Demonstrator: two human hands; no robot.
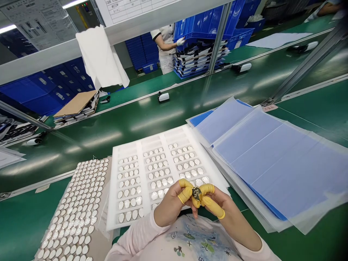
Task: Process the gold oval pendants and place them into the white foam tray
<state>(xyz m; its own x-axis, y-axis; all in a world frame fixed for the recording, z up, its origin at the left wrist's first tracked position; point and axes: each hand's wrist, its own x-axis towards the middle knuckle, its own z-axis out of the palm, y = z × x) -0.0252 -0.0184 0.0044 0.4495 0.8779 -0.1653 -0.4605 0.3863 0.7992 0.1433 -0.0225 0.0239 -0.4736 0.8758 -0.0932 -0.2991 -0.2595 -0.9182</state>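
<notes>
Between my two hands is a small round black badge [196, 194] with a gold rim and a gold letter like an R. My left hand [178, 201] pinches its left edge, and my right hand [217, 201] pinches its right edge. Yellow finger cots cover several fingertips on both hands. Just beyond them lies a white foam tray [145, 145] with rows of white oval pieces [157, 174] in its slots; my forearms hide its near part. To the left, a brown board [104, 203] carries many more white oval pieces [74, 210] in close rows.
Blue and translucent sheets [261, 156] are stacked at the right. A green conveyor belt [122, 123] crosses behind the tray, with a white scanner-like device [163, 96] on it. A white cloth [100, 58] hangs from the shelf. Beyond, a person [165, 47] stands by blue crates [201, 25].
</notes>
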